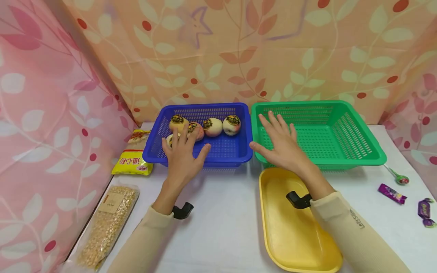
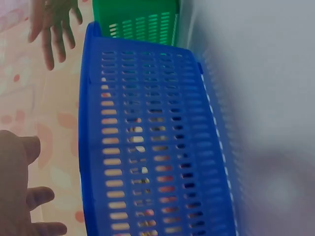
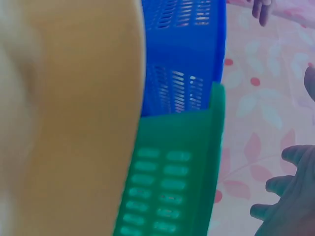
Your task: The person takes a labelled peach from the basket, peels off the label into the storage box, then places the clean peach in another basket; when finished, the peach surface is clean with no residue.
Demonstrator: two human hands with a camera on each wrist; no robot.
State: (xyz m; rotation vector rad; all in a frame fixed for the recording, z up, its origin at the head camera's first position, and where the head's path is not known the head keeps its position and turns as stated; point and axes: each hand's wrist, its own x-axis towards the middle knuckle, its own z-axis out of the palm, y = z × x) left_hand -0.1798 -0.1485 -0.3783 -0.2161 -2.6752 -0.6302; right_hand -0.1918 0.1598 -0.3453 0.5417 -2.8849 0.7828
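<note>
Hovering splayed and empty are the left hand (image 1: 183, 156) above the blue basket (image 1: 227, 147) and the right hand (image 1: 281, 146) to its right; the basket's peaches (image 1: 213, 127), probably bruisable, suit side cupping.

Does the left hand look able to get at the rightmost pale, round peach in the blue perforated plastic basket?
Probably yes: the left hand hovers above the open-topped blue basket, and nothing visible covers the rightmost peach; the hand would need to move rightward.
</note>
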